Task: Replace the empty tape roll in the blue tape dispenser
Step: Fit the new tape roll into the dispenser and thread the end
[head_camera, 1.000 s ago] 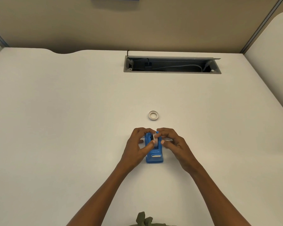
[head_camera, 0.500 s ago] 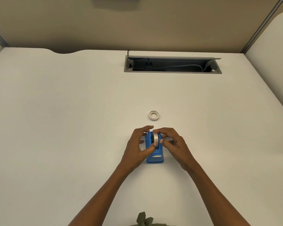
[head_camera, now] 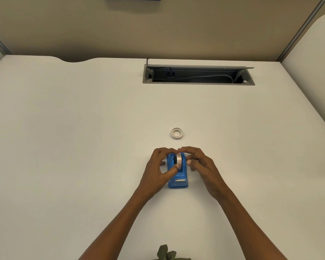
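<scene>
The blue tape dispenser (head_camera: pixel 177 176) stands on the white desk, its cutter end toward me. A clear tape roll (head_camera: pixel 179 159) sits upright on edge in its cradle. My left hand (head_camera: pixel 159 168) pinches the roll, thumb on its near edge and fingers curled over the far left side. My right hand (head_camera: pixel 200 163) has its fingertips on the top and right side of the roll and dispenser. A small white empty roll core (head_camera: pixel 177 133) lies flat on the desk just beyond the hands.
A grey cable tray opening (head_camera: pixel 198 75) with cords inside is set into the desk (head_camera: pixel 83 137) at the back. A tan partition wall stands behind. A bit of green cloth (head_camera: pixel 167 254) shows at the bottom edge.
The roll was hidden under the fingers a second ago; it now stands exposed and upright in the cradle. The fingers have shifted slightly around it. The dispenser has stayed put.
</scene>
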The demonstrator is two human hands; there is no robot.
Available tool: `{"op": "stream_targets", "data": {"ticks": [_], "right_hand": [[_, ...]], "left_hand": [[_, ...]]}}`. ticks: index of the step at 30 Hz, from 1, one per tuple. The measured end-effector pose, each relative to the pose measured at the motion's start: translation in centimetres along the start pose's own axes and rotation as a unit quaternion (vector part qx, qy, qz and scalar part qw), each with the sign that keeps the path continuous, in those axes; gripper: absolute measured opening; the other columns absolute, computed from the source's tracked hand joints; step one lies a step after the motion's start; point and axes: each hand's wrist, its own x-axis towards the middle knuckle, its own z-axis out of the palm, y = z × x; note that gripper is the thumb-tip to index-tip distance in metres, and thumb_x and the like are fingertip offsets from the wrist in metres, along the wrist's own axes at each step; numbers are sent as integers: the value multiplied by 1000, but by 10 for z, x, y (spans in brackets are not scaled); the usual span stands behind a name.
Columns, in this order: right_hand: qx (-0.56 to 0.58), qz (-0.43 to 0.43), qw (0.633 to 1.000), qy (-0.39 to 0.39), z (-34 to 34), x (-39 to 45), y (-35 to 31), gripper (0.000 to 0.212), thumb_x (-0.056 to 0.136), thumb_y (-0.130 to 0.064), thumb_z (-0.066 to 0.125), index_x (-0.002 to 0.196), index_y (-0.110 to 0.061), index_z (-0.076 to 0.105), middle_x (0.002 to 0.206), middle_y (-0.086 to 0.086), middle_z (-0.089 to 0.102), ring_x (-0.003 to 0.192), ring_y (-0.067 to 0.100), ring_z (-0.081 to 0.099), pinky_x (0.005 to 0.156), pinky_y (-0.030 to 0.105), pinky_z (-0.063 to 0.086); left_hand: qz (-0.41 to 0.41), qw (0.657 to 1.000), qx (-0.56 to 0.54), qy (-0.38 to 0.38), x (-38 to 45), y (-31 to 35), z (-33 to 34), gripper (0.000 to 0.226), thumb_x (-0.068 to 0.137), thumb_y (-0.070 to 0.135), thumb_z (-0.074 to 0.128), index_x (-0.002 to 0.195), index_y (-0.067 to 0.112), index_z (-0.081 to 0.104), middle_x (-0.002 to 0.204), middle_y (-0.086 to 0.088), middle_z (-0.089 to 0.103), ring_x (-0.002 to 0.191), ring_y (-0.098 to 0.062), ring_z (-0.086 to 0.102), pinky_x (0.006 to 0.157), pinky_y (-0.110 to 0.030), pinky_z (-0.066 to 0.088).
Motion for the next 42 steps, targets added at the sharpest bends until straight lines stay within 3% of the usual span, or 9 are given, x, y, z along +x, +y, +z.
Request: {"op": "stream_targets", "data": {"ticks": [6,13,17,21,28,30,33,36,42], "right_hand": [[-13,1,1000,-1,-2,-2,3,34,83,-16,43,107,-14,67,125,-3,56,115,0,51,84,11,46],[-19,-6,1000,21,2,0,2,28,93,0,46,113,-10,63,121,3,57,107,-3,54,83,11,47],[-31,-4,999,27,3,1,5,29,94,-3,46,118,-9,61,122,3,57,107,-2,55,82,8,47],[-38,4,999,31,4,3,6,30,93,-5,48,119,-15,59,122,3,57,108,11,56,81,9,47],[-8,6,1000,22,3,1,6,29,93,-15,51,120,-20,60,123,-1,58,101,-1,57,79,10,48],[23,2,999,26,3,-3,5,33,89,-18,50,120,-21,60,123,-5,59,102,3,57,79,11,47],[38,-4,999,26,2,-6,5,32,91,-2,46,114,-15,65,127,-2,57,114,3,53,82,11,46],[17,-9,1000,17,3,-9,2,35,83,-9,44,110,-11,67,126,-3,54,117,-1,49,86,7,43],[-28,-13,999,42,7,-6,1,29,87,-4,58,114,-13,63,124,2,55,111,14,55,84,31,49]], "left_hand": [[10,1000,5,3,0,-1,-1,31,79,31,59,107,41,52,114,8,54,106,2,52,83,-9,45],[5,1000,4,9,1,-1,1,33,78,33,58,108,43,49,114,8,52,105,0,54,81,-9,45],[-1,1000,-5,5,-1,-1,1,45,79,30,63,121,35,46,125,5,52,111,-8,53,87,-13,45],[10,1000,-4,8,-3,1,0,41,76,30,63,114,29,50,121,1,55,111,-8,54,86,-13,45],[7,1000,-1,8,-2,0,0,41,76,31,61,115,22,53,118,0,54,109,-10,55,85,-13,45],[9,1000,-3,6,-2,0,0,36,78,31,60,113,30,54,117,3,55,109,-6,54,86,-14,46],[12,1000,-3,8,-1,-1,0,31,79,32,60,104,48,50,114,10,54,106,3,53,84,-8,44],[10,1000,0,9,0,-1,0,32,79,33,60,102,52,49,113,14,53,105,5,52,82,-6,44],[20,1000,4,10,0,-2,0,34,76,34,63,103,48,49,111,12,53,104,5,52,81,-7,44]]}}
